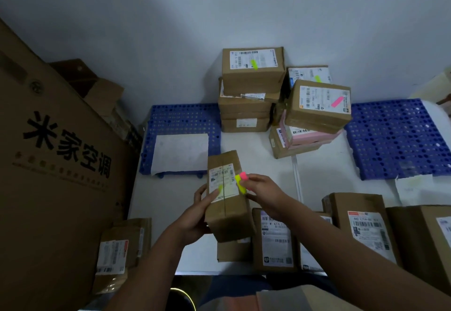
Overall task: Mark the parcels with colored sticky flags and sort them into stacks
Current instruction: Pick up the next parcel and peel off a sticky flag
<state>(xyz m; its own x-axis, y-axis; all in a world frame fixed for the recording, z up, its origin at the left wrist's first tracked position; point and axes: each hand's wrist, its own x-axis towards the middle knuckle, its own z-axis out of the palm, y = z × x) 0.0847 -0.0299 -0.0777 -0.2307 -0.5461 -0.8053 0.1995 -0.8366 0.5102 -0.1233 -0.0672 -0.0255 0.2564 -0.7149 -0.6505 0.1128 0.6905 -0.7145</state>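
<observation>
Here the left hand [195, 215] grips a taped oblong cardboard parcel [228, 203]; the right hand [264, 192] pinches neon sticky flags [241, 181].

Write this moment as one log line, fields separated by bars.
left hand: holds parcel | right hand: pinches sticky flags | yellow flag: on label

Bare floor [256, 145] between held parcel [225, 203] and stacks [246, 105].

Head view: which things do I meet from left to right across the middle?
Big printed carton → left blue mat → held parcel → sticky flags in right hand → right blue mat.
</observation>
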